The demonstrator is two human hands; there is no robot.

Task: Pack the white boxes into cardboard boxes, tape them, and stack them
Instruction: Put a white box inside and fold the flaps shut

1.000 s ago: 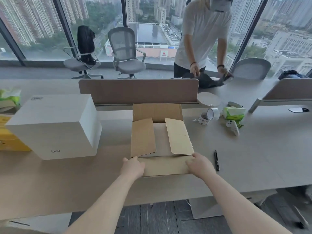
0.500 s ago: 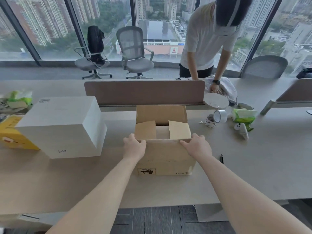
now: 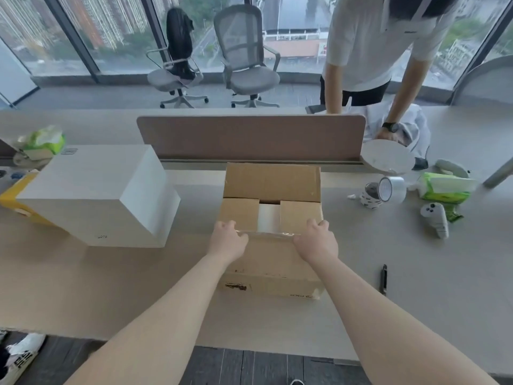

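Note:
A brown cardboard box (image 3: 270, 184) stands upright mid-table with its far flap raised and both side flaps folded inward. A white box (image 3: 268, 218) shows in the gap between the side flaps. The near flap hangs down over the front wall. My left hand (image 3: 227, 240) and my right hand (image 3: 316, 241) grip the box's near top edge at its two corners, fingers curled over it. A larger white box (image 3: 97, 195) sits on the table to the left, apart from the carton.
Tape rolls (image 3: 388, 190), green tissue packs (image 3: 444, 187), a white controller (image 3: 434, 219) and a black pen (image 3: 384, 279) lie to the right. A yellow box (image 3: 14, 194) is at far left. A divider panel (image 3: 249, 137) stands behind the carton. Another person leans over the far desk.
The near flap I held out towards me has dropped against the front wall. Both hands moved up onto the box's near top edge, and the side flaps now lie flatter.

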